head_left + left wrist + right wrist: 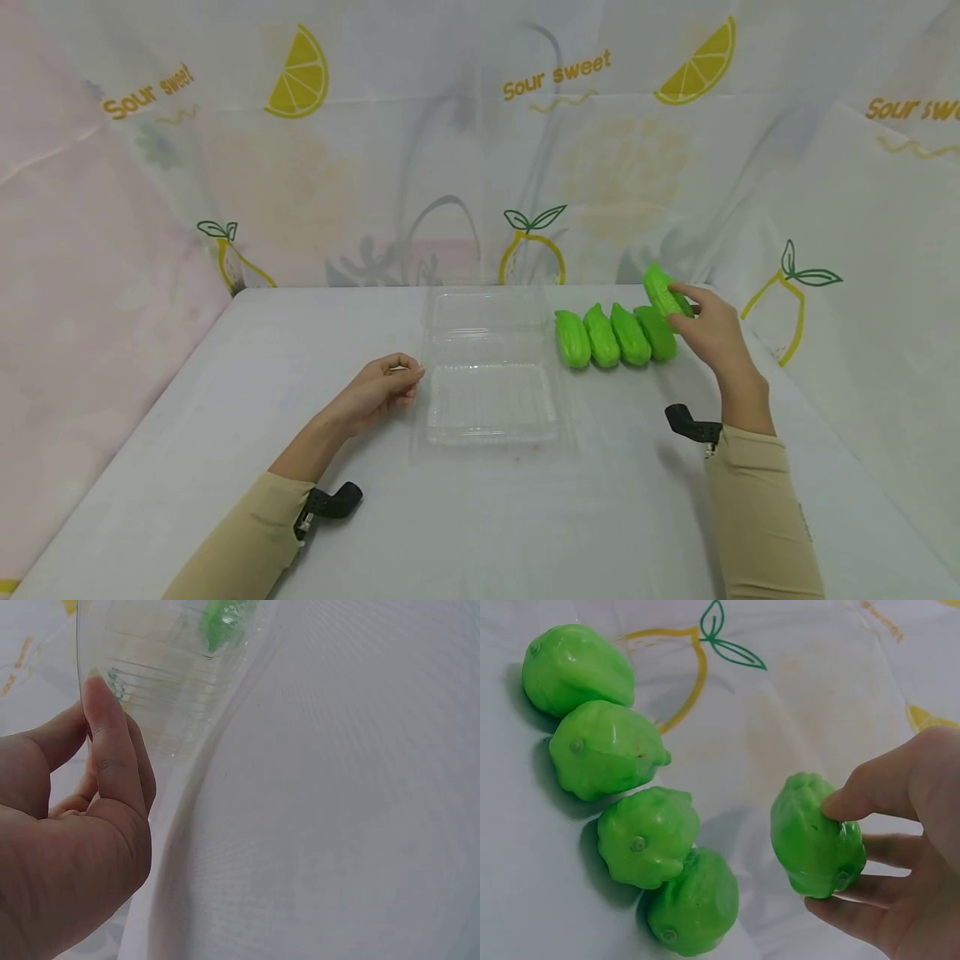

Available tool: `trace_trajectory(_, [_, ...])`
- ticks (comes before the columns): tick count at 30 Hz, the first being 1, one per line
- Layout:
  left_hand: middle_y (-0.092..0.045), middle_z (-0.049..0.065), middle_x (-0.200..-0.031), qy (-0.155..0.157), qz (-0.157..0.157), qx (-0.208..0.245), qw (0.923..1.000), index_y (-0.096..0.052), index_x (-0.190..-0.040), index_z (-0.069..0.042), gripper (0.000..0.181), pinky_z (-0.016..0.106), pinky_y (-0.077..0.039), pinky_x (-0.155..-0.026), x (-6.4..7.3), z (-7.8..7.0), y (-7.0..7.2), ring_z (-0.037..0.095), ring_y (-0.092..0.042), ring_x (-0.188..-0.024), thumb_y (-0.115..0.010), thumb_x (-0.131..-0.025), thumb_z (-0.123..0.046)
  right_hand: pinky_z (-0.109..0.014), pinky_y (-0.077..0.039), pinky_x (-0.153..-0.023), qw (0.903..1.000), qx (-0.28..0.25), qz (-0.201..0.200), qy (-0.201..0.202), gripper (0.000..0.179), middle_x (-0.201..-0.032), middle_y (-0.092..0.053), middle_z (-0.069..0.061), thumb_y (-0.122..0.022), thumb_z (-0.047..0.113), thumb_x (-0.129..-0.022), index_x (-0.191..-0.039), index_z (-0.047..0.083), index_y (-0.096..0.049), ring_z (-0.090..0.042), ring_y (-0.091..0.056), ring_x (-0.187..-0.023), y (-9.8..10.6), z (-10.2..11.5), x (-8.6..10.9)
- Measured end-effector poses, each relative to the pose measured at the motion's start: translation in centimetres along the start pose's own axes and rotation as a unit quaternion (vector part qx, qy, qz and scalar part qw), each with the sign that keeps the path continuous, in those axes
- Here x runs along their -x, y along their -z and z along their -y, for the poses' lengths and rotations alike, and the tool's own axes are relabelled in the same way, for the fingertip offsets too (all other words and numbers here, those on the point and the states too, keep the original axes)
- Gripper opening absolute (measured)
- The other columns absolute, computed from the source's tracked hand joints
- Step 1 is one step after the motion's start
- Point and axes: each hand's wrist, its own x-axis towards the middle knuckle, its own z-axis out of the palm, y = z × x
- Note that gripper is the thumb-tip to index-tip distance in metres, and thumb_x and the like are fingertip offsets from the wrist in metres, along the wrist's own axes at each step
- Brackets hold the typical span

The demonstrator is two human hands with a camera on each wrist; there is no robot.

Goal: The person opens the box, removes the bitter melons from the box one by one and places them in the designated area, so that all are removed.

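A clear plastic clamshell box [491,435] lies unfolded on the white table, its lid [487,312] laid back toward the curtain. The left hand [378,387] pinches the box's left edge between thumb and fingers; the left wrist view shows a fingertip [103,697] against the clear plastic. Above the table at the right, the right hand [708,325] holds a ridged green gourd [660,287], thumb on one side and fingers on the other. Several similar gourds [602,337] lie side by side in a row just right of the box. No gourd shows inside it.
A patterned curtain [360,167] with lemon prints hangs behind the table and along both sides. The white tabletop [480,533] stretches toward the person. Each sleeved forearm carries a black wrist camera [337,502].
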Motion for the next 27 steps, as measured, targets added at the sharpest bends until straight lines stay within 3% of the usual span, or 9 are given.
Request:
trace_trajectory(5, [-0.056,-0.005,-0.072,0.003,-0.001,0.0,1.0,-0.052,-0.102,-0.009,0.018,0.014,-0.052,-0.059,0.0,0.0,0.0,0.003,-0.054,-0.062,-0.061,-0.1,-0.024,-0.037,-0.042,-0.073,0.9998,0.014,-0.017,0.0,0.057,-0.148,-0.045,-0.028,-0.05,0.009,-0.089,-0.146,0.004,-0.046,-0.041,-0.051,-0.112,0.1,-0.7,-0.2])
trace_trajectory(8, [-0.056,-0.004,-0.072,0.005,-0.001,0.001,1.0,-0.051,-0.102,-0.009,0.018,0.014,-0.052,-0.059,-0.1,0.0,0.0,0.003,-0.054,-0.062,-0.061,-0.1,-0.024,-0.039,-0.041,-0.076,0.9994,0.024,-0.024,-0.001,0.057,-0.146,-0.045,-0.029,-0.05,0.006,-0.088,-0.145,0.0,-0.046,-0.038,-0.046,-0.106,-0.1,-1.1,-0.2])
trace_trajectory(14, [-0.056,-0.004,-0.072,0.008,-0.004,0.003,1.0,-0.051,-0.103,-0.008,0.018,0.014,-0.052,-0.059,0.0,0.0,0.0,0.003,-0.055,-0.062,-0.061,-0.1,-0.023,-0.054,-0.041,-0.087,0.9987,0.043,-0.027,-0.011,0.057,-0.146,-0.044,-0.033,-0.047,0.004,-0.087,-0.143,-0.005,-0.045,-0.041,-0.045,-0.113,-0.3,-1.8,-0.3])
trace_trajectory(27, [-0.056,-0.004,-0.072,0.009,-0.004,0.002,1.0,-0.051,-0.104,-0.008,0.019,0.014,-0.052,-0.058,0.0,-0.1,-0.1,0.003,-0.055,-0.062,-0.061,-0.1,-0.024,-0.056,-0.042,-0.084,0.9972,0.067,0.0,-0.033,0.056,-0.143,-0.043,-0.036,-0.047,0.003,-0.086,-0.142,-0.007,-0.045,-0.044,-0.044,-0.108,-0.9,-3.7,-0.7])
